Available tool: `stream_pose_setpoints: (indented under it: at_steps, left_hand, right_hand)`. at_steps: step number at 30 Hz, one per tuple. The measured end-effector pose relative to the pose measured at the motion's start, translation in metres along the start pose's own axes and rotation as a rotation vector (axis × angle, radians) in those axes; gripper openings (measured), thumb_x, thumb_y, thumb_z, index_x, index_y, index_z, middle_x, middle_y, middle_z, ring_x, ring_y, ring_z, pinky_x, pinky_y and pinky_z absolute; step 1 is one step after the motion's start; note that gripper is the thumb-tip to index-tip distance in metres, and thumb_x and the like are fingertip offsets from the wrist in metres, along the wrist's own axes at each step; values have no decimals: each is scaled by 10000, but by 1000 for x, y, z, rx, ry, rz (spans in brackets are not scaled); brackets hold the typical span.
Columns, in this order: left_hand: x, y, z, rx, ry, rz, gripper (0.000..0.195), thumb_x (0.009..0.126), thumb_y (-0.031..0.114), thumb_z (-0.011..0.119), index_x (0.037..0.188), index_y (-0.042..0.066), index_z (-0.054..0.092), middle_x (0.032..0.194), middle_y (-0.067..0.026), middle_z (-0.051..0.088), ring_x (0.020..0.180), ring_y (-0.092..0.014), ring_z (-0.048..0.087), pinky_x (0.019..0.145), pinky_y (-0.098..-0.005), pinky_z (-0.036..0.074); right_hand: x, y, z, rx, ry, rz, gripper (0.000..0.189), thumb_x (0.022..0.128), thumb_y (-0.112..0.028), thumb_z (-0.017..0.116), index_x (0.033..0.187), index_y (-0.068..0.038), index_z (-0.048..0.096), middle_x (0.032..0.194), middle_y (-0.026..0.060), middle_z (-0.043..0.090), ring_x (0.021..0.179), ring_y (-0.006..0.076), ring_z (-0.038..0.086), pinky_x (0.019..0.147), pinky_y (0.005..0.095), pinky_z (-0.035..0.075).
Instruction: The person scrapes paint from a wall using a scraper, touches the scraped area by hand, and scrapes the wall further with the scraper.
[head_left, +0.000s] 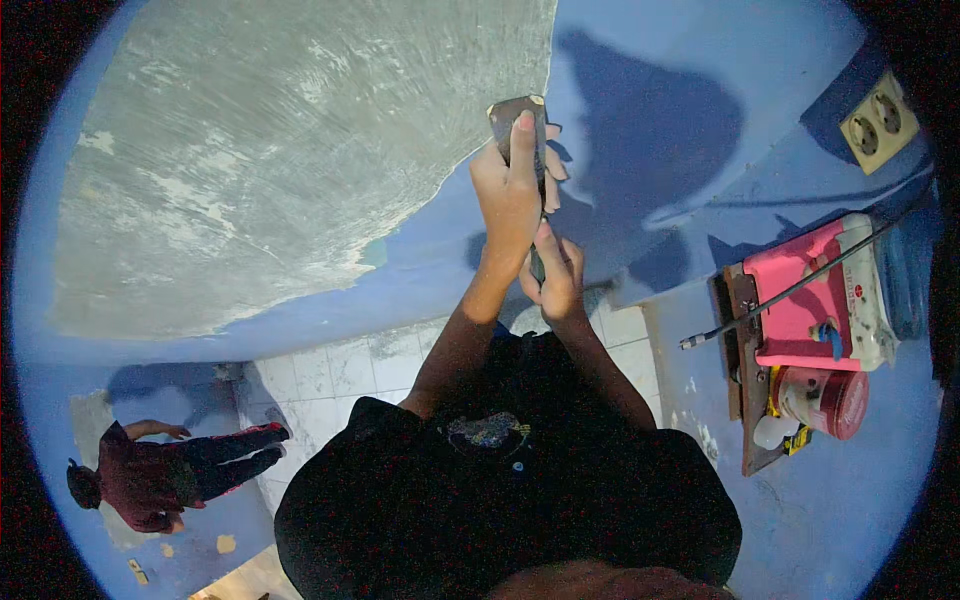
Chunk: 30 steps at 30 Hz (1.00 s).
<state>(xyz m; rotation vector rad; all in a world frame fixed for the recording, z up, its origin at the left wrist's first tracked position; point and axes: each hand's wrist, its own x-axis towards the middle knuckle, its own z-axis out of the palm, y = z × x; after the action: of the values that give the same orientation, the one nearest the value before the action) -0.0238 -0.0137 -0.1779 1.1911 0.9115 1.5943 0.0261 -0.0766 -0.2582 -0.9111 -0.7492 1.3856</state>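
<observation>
My left hand (511, 169) grips a dark, flat, rectangular tool (508, 127) with pale worn corners, thumb pressed on its face. Just below, my right hand (559, 274) is closed around a dark, narrow handle-like piece (537, 264). Whether both pieces belong to one tool, I cannot tell. Both hands are in front of a blue painted wall (420, 289), near the edge of a large grey plaster patch (300, 150) with whitish streaks. Contact between the tool and the wall is not clear.
On the right, a wooden wall shelf (739, 420) holds a pink-and-white container (802, 300) and a red-lidded jar (821, 401). A black cable (795, 281) hangs across them, below a double socket (879, 124). Another person (142, 480) stands at lower left on white floor tiles (322, 375).
</observation>
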Motion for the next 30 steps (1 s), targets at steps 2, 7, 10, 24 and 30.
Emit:
stream_pose_setpoints:
  at_steps: [2,7,10,24,30]
  left_hand:
    - [-1,-1,0,7,19,-17,441,906,338,415,821,-60,585,508,-42,506,340,-82,406,327,-211,301]
    - [0,1,3,39,21,-18,393,908,300,430,806,-58,557,471,-41,485,317,-67,384,301,-201,282]
    - [1,5,5,35,31,-54,388,906,294,432,793,-55,559,463,-33,479,316,-67,389,298,-199,285]
    - [3,10,12,15,59,44,357,903,268,433,758,-35,556,457,-23,465,311,-63,383,282,-207,273]
    - [5,15,14,18,54,35,369,902,286,435,772,-35,561,475,-24,473,316,-70,390,292,-205,286]
  right_hand:
    - [-1,1,-1,35,-41,-50,387,887,-303,466,577,-73,452,440,-9,406,330,65,341,324,227,225]
    - [-2,-2,1,67,-54,-23,380,883,-299,477,579,-72,456,453,-21,385,350,58,339,334,222,226]
    - [-4,-8,5,99,-34,-28,365,876,-286,497,579,-78,456,464,-23,385,351,60,329,333,224,222]
    - [-6,-19,2,85,33,26,332,861,-289,531,604,-84,493,510,-43,413,406,46,372,366,193,271]
    - [-6,-30,0,-15,-87,-9,324,849,-285,553,605,-79,498,515,-37,411,417,51,386,375,199,301]
